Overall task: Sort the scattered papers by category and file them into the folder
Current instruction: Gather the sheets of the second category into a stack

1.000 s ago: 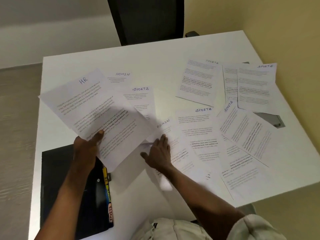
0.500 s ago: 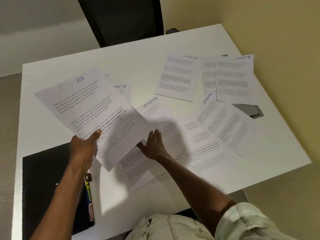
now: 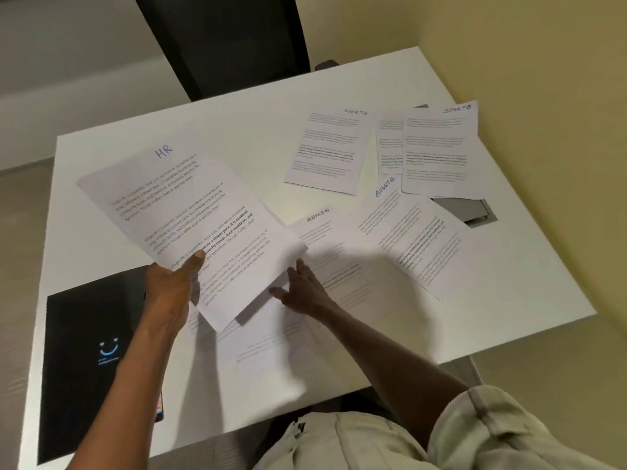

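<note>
From the head camera, the left hand (image 3: 169,286) grips a stack of sheets topped by the HR page (image 3: 190,228) (thumb on top), raised over the white worktop (image 3: 210,130). At its four o'clock the right hand (image 3: 303,290) lies flat with fingers spread on the ADMIN sheet (image 3: 325,252). Sports sheets (image 3: 327,149) lie scattered toward two o'clock, and the black folder (image 3: 88,361) rests at eight o'clock.

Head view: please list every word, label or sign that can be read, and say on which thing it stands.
"HR": handwritten atop the HR sheet held by the left hand.
"ADMIN": atop the ADMIN sheet lying flat.
"SPORTS": atop three SPORTS sheets.
Smile sign: on the black folder; the words below it are too small.
Printed paragraphs: mostly too blurred.
</note>
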Demonstrator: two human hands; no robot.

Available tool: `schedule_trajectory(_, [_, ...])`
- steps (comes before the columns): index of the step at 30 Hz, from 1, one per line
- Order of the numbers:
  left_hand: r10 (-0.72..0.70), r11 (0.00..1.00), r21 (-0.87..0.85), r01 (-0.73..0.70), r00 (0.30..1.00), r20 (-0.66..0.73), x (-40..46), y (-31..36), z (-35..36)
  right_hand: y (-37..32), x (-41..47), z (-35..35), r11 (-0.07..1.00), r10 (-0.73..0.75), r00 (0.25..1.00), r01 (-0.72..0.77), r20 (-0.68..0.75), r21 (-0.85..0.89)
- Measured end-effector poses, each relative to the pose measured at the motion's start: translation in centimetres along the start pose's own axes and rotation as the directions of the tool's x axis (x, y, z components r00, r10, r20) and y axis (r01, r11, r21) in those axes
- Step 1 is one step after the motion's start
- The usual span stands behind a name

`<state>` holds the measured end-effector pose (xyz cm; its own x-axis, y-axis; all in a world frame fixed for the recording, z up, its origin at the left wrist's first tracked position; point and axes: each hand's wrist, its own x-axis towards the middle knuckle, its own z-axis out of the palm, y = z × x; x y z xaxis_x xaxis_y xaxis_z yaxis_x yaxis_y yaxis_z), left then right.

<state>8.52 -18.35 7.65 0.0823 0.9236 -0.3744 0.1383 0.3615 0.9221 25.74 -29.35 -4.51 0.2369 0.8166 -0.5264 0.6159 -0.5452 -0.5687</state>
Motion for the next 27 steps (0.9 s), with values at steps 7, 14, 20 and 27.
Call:
schedule_trajectory(7, [0.041,0.999,-0.013,-0.042,0.997,-0.059,-2.2,0.3,-0.1,6.8,-1.1,-3.8,0.950,0.208,0.959,-0.245,-0.195,-0.192])
schedule_trajectory(14, [0.071,0.997,0.002,-0.071,0.995,-0.073,-3.4,0.2,-0.4,11.9,-2.2,-5.7,0.893,0.273,0.907,-0.363,-0.321,-0.266])
schedule_trajectory(20, [0.057,0.998,-0.034,-0.060,0.994,-0.095,-4.7,0.4,-0.2,12.1,-1.7,-6.0,0.833,0.138,0.842,-0.383,-0.521,-0.398])
schedule_trajectory(27, [0.003,1.000,0.015,-0.001,0.988,-0.153,-5.3,0.9,-0.8,8.0,-4.3,1.5,0.783,-0.482,0.872,0.383,-0.089,-0.489])
